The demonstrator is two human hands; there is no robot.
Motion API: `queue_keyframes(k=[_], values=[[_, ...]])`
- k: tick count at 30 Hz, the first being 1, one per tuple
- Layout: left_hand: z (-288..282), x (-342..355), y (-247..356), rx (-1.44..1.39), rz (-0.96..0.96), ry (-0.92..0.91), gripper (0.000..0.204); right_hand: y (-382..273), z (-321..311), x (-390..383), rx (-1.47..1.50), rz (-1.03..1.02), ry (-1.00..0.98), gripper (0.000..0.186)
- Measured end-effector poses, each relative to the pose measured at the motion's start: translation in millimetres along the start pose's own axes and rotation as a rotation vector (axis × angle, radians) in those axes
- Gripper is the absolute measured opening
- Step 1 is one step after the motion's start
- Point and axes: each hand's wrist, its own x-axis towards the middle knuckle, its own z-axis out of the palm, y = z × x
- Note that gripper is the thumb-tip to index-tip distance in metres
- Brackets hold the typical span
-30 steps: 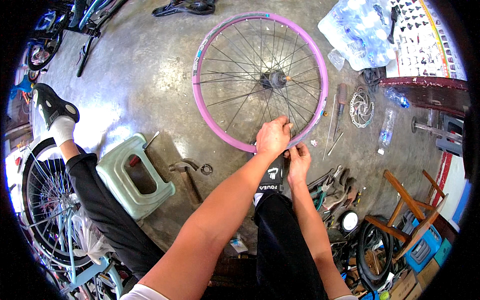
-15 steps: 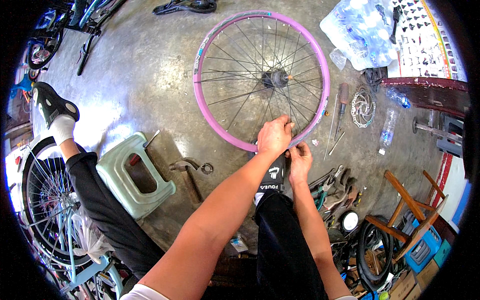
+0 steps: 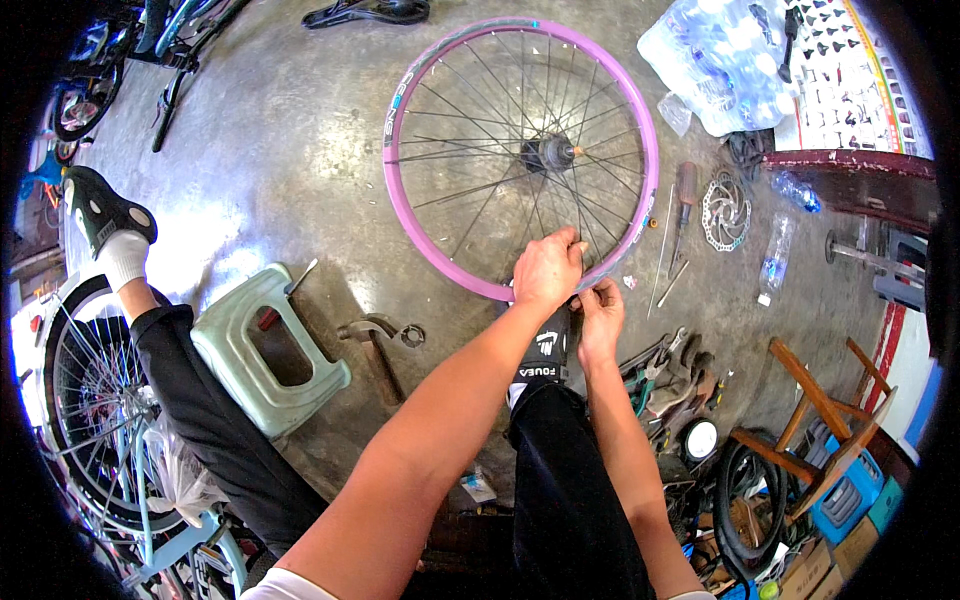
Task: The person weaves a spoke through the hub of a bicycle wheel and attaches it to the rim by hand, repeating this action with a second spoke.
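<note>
A bicycle wheel (image 3: pixel 396 205) with a pink rim and black spokes, bare of any tyre, leans toward me with its lower edge by my black shoe (image 3: pixel 545 350). My left hand (image 3: pixel 546 272) is closed over the near part of the rim, its thumb and forefinger beside a spoke on the inner side. Just right of it, my right hand (image 3: pixel 600 315) has its fingers pinched together at the rim's outer edge. What lies between those fingertips is hidden. The hub (image 3: pixel 548 154) sits in the wheel's middle.
Left stands a pale green stool (image 3: pixel 225 330), with a hammer (image 3: pixel 375 355) beside it. To the right lie a screwdriver (image 3: pixel 686 200), a brake disc (image 3: pixel 726 212), a plastic bottle (image 3: pixel 776 262) and a heap of hand tools (image 3: pixel 675 375). A wooden stool (image 3: pixel 810 410) is at the lower right.
The wheel has shifted very slightly left and upward in the picture. Both hands keep their places at the rim, with only small finger movement.
</note>
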Motion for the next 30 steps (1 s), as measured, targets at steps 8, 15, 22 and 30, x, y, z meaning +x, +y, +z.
queue_keyframes(k=[8, 15, 22, 30], values=[[0.0, -1.2, 1.1, 0.019, 0.026, 0.034, 0.026, 0.4, -0.2, -1.2, -0.005, 0.002, 0.011, 0.003], [-3.3, -1.6, 4.7, 0.025, -0.001, 0.005, 0.026, 3.0, -2.3, 0.7, -0.01, 0.026, 0.008, 0.006], [0.2, 0.4, 0.2, 0.01, 0.014, 0.009, 0.025, 1.0, 0.2, 1.0, 0.04, 0.029, 0.0, 0.005], [-4.3, -3.2, 6.4, 0.057, 0.025, 0.015, 0.024, 0.1, -0.4, 0.3, -0.018, 0.023, -0.001, 0.005]])
